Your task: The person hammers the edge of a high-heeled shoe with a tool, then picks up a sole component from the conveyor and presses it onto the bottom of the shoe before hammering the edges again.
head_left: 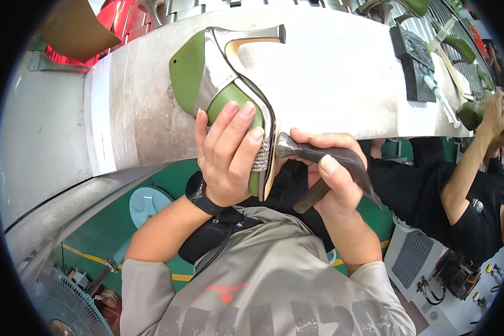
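Observation:
My left hand [229, 159] is wrapped round a high-heeled shoe [270, 120] on a green shoe last [186, 73]. The shoe lies on its side, heel at the top and toe toward me, with a sparkly band [261, 155] across the forefoot. In my right hand [341, 173] is a dark shoemaker's hammer [333, 154], closed in the fingers. Its round metal face is against the pale sole, or very near it; I cannot tell which. Part of the hammer's handle is hidden by my fingers.
A pale workbench [330, 78] spans the space ahead. Black blocks [414, 61] and a syringe [439, 98] lie at its right. A conveyor with more shoes runs behind. At the right a co-worker [459, 190] handles a green last. A blue stool [150, 207] and a fan [73, 302] stand lower left.

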A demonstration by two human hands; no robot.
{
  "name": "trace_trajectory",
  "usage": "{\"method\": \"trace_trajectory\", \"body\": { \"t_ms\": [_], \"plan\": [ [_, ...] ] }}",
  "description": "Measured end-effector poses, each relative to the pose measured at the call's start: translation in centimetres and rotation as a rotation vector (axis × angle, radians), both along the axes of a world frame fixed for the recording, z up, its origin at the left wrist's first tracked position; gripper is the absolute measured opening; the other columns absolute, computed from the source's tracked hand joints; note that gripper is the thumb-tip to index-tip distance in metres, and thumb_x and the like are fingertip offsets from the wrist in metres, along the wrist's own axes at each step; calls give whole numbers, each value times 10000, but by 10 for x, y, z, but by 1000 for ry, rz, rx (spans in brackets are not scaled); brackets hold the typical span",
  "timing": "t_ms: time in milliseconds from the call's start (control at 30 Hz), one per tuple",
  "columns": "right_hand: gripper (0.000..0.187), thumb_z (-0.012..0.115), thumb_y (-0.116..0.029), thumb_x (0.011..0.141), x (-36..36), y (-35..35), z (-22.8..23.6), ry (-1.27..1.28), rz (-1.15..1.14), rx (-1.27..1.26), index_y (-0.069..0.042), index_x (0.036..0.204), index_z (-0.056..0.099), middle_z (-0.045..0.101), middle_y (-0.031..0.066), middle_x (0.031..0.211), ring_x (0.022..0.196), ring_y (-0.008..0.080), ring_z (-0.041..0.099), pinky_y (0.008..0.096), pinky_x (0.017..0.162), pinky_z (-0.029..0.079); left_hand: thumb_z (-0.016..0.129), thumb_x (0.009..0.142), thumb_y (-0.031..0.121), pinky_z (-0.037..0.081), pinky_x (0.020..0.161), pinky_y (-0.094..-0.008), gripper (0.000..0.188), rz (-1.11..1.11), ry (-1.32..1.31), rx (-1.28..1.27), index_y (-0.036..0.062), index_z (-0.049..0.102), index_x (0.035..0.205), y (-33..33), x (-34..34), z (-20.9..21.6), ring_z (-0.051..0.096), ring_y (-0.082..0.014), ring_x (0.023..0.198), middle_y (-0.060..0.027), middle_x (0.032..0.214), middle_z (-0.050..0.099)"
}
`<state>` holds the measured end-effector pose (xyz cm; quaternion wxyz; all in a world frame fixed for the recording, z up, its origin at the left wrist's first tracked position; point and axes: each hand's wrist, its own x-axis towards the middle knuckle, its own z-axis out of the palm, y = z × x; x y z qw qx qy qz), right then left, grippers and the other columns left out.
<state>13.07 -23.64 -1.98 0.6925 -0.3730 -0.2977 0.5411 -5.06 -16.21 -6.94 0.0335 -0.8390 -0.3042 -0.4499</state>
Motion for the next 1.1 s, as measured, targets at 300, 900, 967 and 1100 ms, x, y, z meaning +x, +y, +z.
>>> {"method": "trace_trajectory", "body": {
  "t_ms": [300,900,967,1100],
  "plan": [
    [274,707,-15,891,27,34,47,-317,222,33,96,1135,654,729,284,1204,1167,299,711,420,1059,546,787,930,403,298,1230,-620,677,37,8,30,81,439,1413,4,-1,-2,567,-382,1327,-197,1411,574],
    [371,809,34,646,2,9,82,-1086,354,292,42,1008,728,775,188,1028,905,329,773,385,823,651,664,996,111,318,1241,-556,327,31,-153,-87,109,563,1307,-3,4,6,617,-292,1314,-105,1373,675],
    [364,811,22,660,-4,-13,71,-1072,333,277,40,1014,730,777,190,1046,929,332,776,392,819,650,737,953,212,304,1235,-581,480,-7,-94,-54,79,513,1356,2,-2,0,597,-356,1324,-169,1397,634],
    [328,825,-18,760,-4,-36,49,-1046,455,33,53,1058,707,773,220,1058,1025,352,778,393,889,641,819,903,332,275,1232,-616,714,-39,-22,-29,40,436,1431,2,-2,-1,566,-453,1340,-265,1438,564]
  ]
}}
